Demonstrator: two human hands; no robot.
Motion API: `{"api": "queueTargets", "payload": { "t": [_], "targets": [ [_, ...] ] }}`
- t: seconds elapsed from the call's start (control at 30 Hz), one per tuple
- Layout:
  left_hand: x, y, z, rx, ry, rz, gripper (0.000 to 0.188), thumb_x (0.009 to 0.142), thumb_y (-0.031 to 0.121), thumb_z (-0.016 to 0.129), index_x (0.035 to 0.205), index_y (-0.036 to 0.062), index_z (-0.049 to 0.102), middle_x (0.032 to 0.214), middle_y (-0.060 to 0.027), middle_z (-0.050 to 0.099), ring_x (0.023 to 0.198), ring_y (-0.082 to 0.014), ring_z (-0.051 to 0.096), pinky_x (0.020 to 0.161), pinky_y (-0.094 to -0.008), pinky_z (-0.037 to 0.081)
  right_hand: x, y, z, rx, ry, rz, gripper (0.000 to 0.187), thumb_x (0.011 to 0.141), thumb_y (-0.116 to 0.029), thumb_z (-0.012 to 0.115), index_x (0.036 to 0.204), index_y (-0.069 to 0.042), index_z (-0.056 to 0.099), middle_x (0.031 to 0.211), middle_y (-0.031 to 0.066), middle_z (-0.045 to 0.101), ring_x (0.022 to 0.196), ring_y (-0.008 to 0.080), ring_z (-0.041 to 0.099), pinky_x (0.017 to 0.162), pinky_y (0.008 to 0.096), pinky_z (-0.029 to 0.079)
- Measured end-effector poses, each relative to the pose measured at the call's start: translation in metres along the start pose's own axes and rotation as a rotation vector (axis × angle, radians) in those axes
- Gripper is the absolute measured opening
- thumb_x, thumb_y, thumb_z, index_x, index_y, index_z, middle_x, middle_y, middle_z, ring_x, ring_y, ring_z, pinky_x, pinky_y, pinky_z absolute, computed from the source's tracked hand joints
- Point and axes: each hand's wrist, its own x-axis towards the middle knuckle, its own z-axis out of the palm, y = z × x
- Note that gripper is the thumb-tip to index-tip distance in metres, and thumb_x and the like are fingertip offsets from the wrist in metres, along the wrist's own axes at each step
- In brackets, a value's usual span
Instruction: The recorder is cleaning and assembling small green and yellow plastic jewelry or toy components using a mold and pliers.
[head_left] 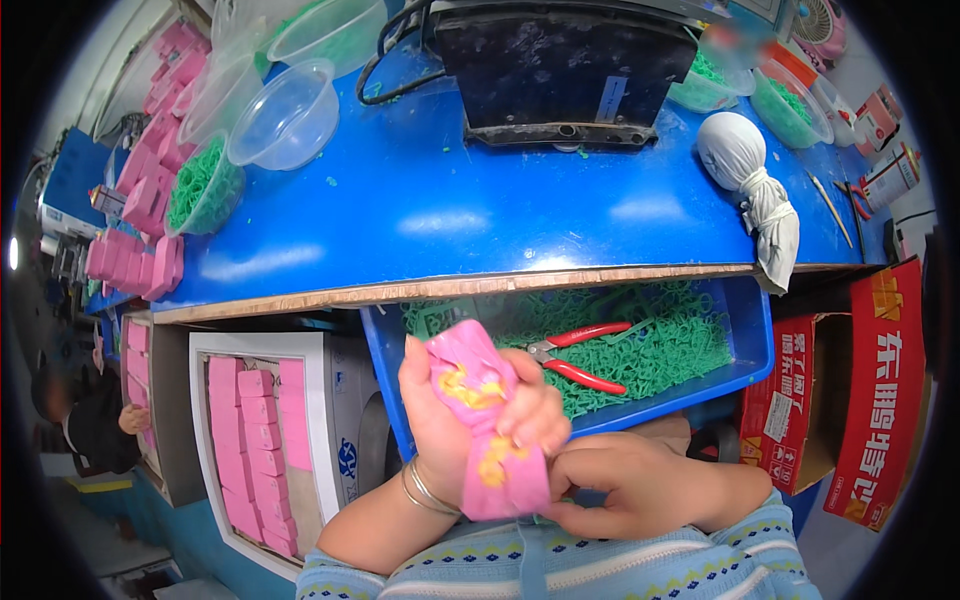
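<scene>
My left hand (425,425) is wrapped around a pink, soft-looking rubbery piece (505,490) with yellow patches, narrow at its middle and held up in front of my body. At the piece's lower end, my right hand (625,485) has thumb and forefinger closed together. A speck of green shows by those fingertips; what they pinch is too small to make out. Just beyond my hands sits a blue tray (392,385) of small green curly bits (660,355). Red-handled pliers (590,333) lie on the bits with their handles spread.
White box (325,400) of pink blocks (262,435), left; red cardboard box (790,400), right. On the blue table (400,200) stand a dark machine (570,75), clear bowls (290,115), stacked pink blocks (150,200) and a cloth-wrapped bundle (735,150). Another person's hand (132,418) is far left.
</scene>
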Motion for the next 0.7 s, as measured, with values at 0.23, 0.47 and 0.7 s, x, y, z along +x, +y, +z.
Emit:
{"api": "queueTargets", "payload": {
  "t": [0.23, 0.47, 0.7],
  "targets": [
    [0.000, 0.009, 0.000, 0.300, -0.045, 0.017, 0.086, 0.082, 0.073, 0.011, 0.108, 0.0001, 0.049, 0.052, -0.0071, 0.042, 0.048, -0.0216, 0.045, 0.053, -0.0374, 0.043, -0.014, 0.001, -0.025, 0.358, -0.111, -0.108, 0.007, 0.082, -0.005, 0.060, 0.084, 0.000, 0.056, 0.075, 0.0045, 0.055, 0.071, 0.0123, 0.055, 0.057, 0.0257, 0.042],
    [-0.005, 0.005, 0.006, 0.334, 0.137, -0.052, 0.076, 0.087, 0.064, 0.012, 0.112, 0.0007, 0.045, 0.056, -0.0107, 0.046, 0.050, -0.0232, 0.049, 0.054, -0.0371, 0.044, -0.012, 0.005, -0.023, 0.894, 0.451, 0.029, 0.015, 0.088, -0.007, 0.053, 0.098, 0.003, 0.050, 0.075, 0.0091, 0.056, 0.057, 0.0105, 0.056, 0.048, 0.0187, 0.043],
    [-0.005, 0.004, 0.010, 0.399, 0.177, -0.070, 0.072, 0.090, 0.060, 0.011, 0.113, 0.0005, 0.045, 0.059, -0.0126, 0.050, 0.051, -0.0233, 0.051, 0.055, -0.0357, 0.045, -0.002, 0.012, -0.016, 0.759, 0.555, -0.099, 0.012, 0.088, -0.001, 0.051, 0.099, 0.004, 0.049, 0.093, 0.0158, 0.057, 0.078, 0.0206, 0.063, 0.066, 0.0301, 0.053]
  ]
}}
